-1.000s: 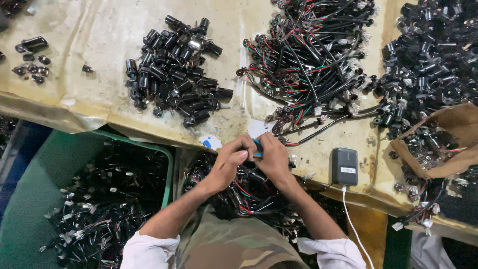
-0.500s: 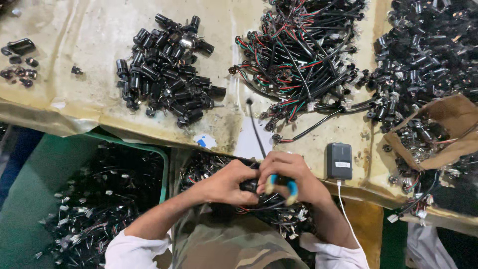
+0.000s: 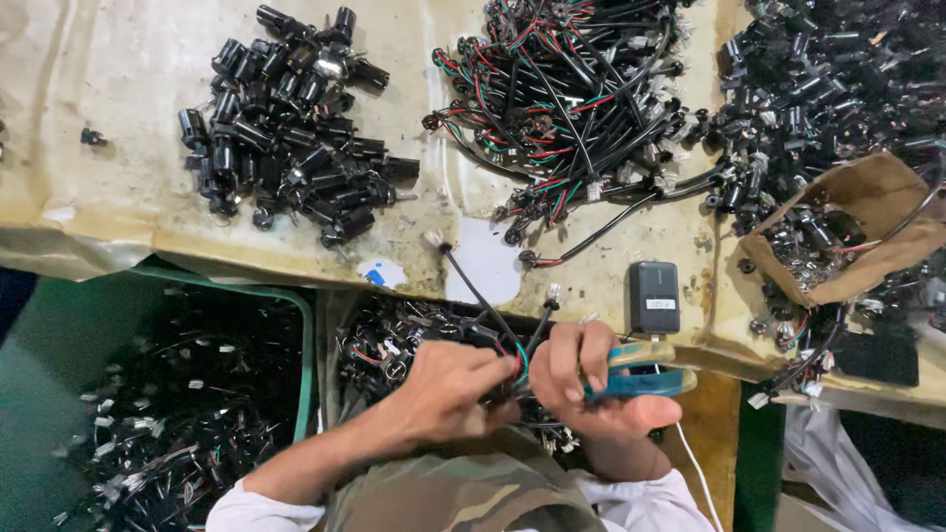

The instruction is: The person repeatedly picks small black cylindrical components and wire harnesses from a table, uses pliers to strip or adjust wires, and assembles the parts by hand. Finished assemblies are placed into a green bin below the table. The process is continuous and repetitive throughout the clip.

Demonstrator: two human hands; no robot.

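Two bare hands are working close together just below the table edge (image 3: 118, 241), over a bin of wired parts (image 3: 394, 345). The left hand (image 3: 448, 394) is curling shut, its fingertips pinching a small black cable piece (image 3: 498, 330) with red and green wires; two black leads are rising from that pinch, one slanting up to the left onto the table, the other standing shorter to the right, each ending in a pale connector. The right hand (image 3: 581, 379) is wrapping closed around one pair of blue-handled cutters (image 3: 636, 369), whose handles are sticking out to the right while the thumb and forefinger are meeting the wires beside the left fingertips. Both forearms are coming up from the bottom of the view, elbows apart, wrists angling inward. On the table three big heaps are lying well apart: one pile of black cylindrical parts (image 3: 286, 123), one tangle of wired harnesses (image 3: 567, 99), and one mound of black parts at the right (image 3: 828, 79), too many in each to count. One small black box (image 3: 654, 298) is lying near the right hand, one torn cardboard box (image 3: 857, 232) is sitting farther right, and one green bin (image 3: 148, 414) is holding more parts at the left.
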